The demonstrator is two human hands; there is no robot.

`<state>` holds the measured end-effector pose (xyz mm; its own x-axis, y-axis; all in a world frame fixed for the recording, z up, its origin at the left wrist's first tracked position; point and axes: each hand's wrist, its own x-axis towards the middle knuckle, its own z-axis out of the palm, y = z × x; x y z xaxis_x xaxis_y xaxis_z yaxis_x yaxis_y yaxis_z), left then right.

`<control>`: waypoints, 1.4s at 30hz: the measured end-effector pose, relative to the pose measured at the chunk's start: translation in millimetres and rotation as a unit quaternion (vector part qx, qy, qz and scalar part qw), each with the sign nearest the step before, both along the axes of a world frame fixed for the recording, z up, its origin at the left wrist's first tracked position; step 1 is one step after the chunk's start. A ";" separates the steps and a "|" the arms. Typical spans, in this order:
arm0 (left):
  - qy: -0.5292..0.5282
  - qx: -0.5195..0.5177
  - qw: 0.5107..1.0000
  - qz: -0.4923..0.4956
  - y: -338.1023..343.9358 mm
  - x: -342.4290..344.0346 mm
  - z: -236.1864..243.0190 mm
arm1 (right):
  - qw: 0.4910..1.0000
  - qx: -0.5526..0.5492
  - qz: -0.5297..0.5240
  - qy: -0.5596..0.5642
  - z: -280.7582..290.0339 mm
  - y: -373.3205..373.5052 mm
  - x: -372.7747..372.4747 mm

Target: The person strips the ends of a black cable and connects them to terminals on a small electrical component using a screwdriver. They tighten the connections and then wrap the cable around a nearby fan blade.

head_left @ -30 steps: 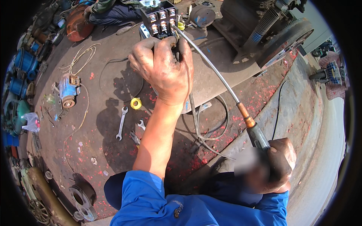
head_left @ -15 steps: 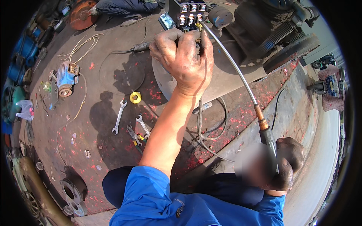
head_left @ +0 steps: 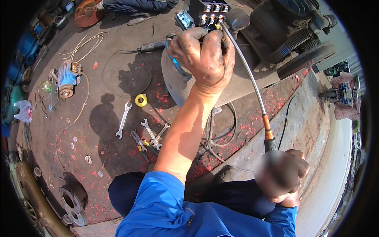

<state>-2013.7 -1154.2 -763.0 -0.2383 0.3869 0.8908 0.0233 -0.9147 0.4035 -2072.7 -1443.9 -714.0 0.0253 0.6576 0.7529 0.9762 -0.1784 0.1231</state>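
1. Your left hand point(head_left: 207, 59) reaches up and away from you, its grimy fingers curled shut around something at the base of the terminal block point(head_left: 212, 14); what exactly they pinch is hidden under the knuckles.
2. The terminal block sits just beyond those fingertips, touching or nearly touching them, on top of the grey tank point(head_left: 237, 85) that your left wrist crosses.
3. Your right hand point(head_left: 282, 177) is low and close to your body, closed around the handle of a long screwdriver point(head_left: 252, 85); the hand itself is blurred, so the finger positions are unclear.
4. The screwdriver's shaft runs from the right hand up and leftward, passing just beside the left hand's thumb side, and its tip meets the terminal block right next to the left fingers.
5. A blue-handled tool point(head_left: 177, 67) hangs just left of your left hand, against the tank.
6. On the floor point(head_left: 118, 158), well below and left of the left hand, lie a yellow tape roll point(head_left: 141, 100), a lone wrench point(head_left: 122, 120) and a cluster of spanners and pliers point(head_left: 152, 136).
7. A small blue motor point(head_left: 68, 78) rests farther left, well apart from both hands.
8. Dark cables point(head_left: 221, 134) loop on the floor between your two forearms.
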 end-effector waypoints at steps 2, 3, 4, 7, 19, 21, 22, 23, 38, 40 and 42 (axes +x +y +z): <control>0.001 -0.003 1.000 0.000 2.7 -0.6 -2.0 | 1.000 -0.008 0.012 0.025 5.6 4.3 -1.6; -0.007 0.000 1.000 0.007 4.4 0.6 -2.5 | 0.999 -0.012 0.018 0.037 7.7 5.8 -2.3; -0.015 0.004 1.000 0.013 5.2 1.6 -1.9 | 0.999 -0.012 0.015 0.039 8.9 7.2 -2.3; -0.031 0.013 0.999 0.037 8.8 6.3 -1.2 | 0.992 -0.027 -0.052 0.109 16.5 -3.1 -10.3; -0.059 0.040 0.997 0.038 14.2 10.0 -7.9 | 0.966 0.144 0.029 0.213 7.6 29.1 -9.4; -0.056 0.041 0.996 0.060 14.8 9.9 -6.2 | 0.966 0.141 0.040 0.211 5.3 26.2 -9.2; -0.059 0.036 0.996 0.060 14.2 10.3 -5.5 | 0.967 0.140 0.044 0.209 4.7 24.8 -8.8; -0.061 0.032 0.996 0.060 13.5 10.6 -5.0 | 0.969 0.115 0.043 0.216 10.2 22.4 -10.8; 0.021 0.067 0.996 0.051 9.3 0.7 2.5 | 0.982 0.132 0.074 0.110 11.7 37.5 5.7; 0.041 0.058 0.995 0.077 5.6 -0.5 3.9 | 0.966 0.215 0.076 0.124 5.2 50.0 3.7; 0.058 0.057 0.993 0.081 5.5 -5.2 4.1 | 0.959 0.240 0.062 0.139 5.5 57.5 -0.4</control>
